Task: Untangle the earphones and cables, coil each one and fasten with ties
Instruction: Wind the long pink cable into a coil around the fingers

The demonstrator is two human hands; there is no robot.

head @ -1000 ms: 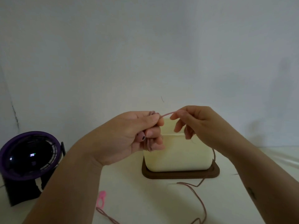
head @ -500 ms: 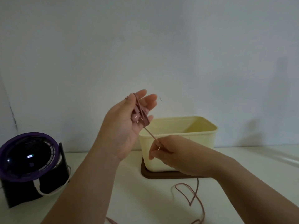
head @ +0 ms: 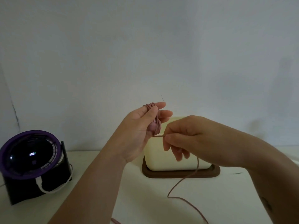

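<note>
Where thin pink cord (head: 157, 126) coils round left hand (head: 137, 125) fingers (thumb clamping), right hand (head: 191, 135) fingers pinched on its strand

Pink earphone cable (head: 155, 120), partly coiled, loose tail trailing down.

Earphone cable (head: 168, 196): dusty pink along the whole visible run, plain, no markings. The wound part reads a shade darker, nearer mauve.
Earbud (head: 152, 126) inside the winding: paler pink.
Box (head: 161, 160): cream with a pale yellow cast, unpatterned.
Tray (head: 178, 175) under it: dark brown, uniform.
Fan (head: 30, 157): purple ring, black stand, glossy black centre with a small white glint.
Cord (head: 53, 189) at the fan: white.
Bench (head: 145, 199): off-white, plain.
Wall (head: 145, 46): pale grey-white, with one thin dark line at far left.
</note>
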